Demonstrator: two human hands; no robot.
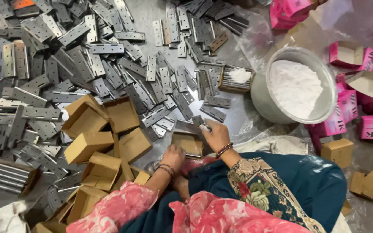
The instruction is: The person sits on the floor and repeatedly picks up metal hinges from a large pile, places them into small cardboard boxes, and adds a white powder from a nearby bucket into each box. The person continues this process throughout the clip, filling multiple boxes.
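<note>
**Hinges going into a small carton**

Hinges (194, 124) sat pinched in the right hand (214, 136), its fingers (204, 127) clamped on the stack just above an open brown carton (187, 144). The left hand (173, 156) rested against the carton's near edge; whether its fingers gripped it could not be told. Beyond the fingers lay a wide scatter of loose hinges (109, 73), with empty cartons (96, 142) off to the left and a bowl of white powder (296, 86) to the right. The powdered stack looked liable to slip or fan apart, and the light carton might have tipped.
</note>
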